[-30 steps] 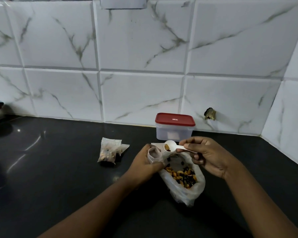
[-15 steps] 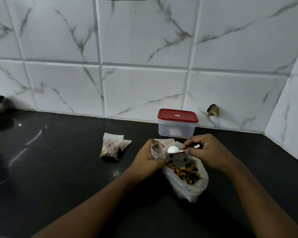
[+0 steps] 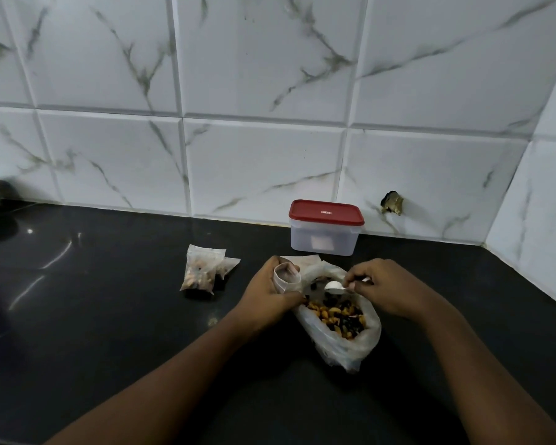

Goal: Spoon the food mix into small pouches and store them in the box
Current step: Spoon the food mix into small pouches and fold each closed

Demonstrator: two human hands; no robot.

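the left hand (image 3: 267, 293) curls round a small pouch (image 3: 286, 277), holding its mouth up as an open ring, likely so a spoonful can drop straight in. the right hand (image 3: 385, 287) pinches the handle of a white spoon (image 3: 334, 285), its bowl low over the food mix (image 3: 337, 316) in the big clear bag (image 3: 350, 351); whether it is loaded i cannot tell. the hands are apart, the bag's mouth between them, keeping the carry short. two filled pouches (image 3: 203, 271) lie together to the left, mid-counter (image 3: 109, 316). the box (image 3: 325, 229), red lid on, stands at the counter's back edge, toward the right corner.
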